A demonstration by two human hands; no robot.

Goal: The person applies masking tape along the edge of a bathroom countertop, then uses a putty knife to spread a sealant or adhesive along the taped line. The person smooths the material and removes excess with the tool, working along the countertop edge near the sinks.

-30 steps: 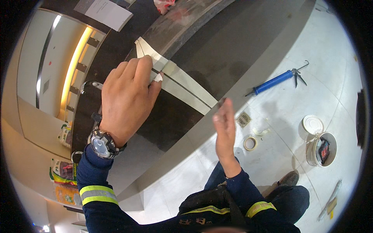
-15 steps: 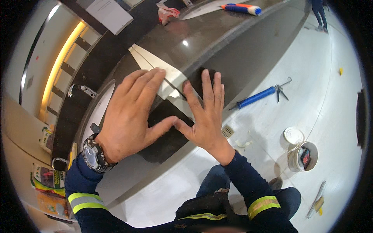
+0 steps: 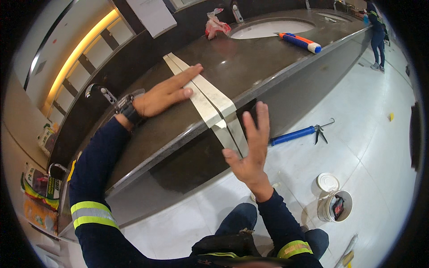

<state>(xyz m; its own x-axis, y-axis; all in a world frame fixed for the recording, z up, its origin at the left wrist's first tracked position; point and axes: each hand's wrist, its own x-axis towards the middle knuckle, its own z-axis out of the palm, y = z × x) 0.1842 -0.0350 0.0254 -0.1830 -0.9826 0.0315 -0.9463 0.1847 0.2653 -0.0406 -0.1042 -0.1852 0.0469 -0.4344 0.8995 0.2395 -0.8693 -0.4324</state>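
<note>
Two pale strips of masking tape (image 3: 209,96) run side by side over the dark countertop (image 3: 178,127) and fold down its front face, with a thin dark line between them. My left hand (image 3: 161,97) lies on the counter with its fingers stretched out, fingertips at the left strip. My right hand (image 3: 254,156) is held in front of the counter's face, fingers spread, beside the hanging tape ends. Whether it touches them I cannot tell. Neither hand holds anything. Near the strips' fold, a bit of tape sticks up.
On the counter are a blue and orange tool (image 3: 300,43), a crumpled red-white plastic bag (image 3: 216,24) and a sink (image 3: 272,29). A blue caulking gun (image 3: 295,135) and a white bucket (image 3: 335,206) with its lid (image 3: 328,182) are on the floor. Another person (image 3: 378,38) stands far right.
My hands have moved apart: the left now lies further back along the tape, and the right has dropped lower in front of the counter. The view has shifted, showing more of the counter.
</note>
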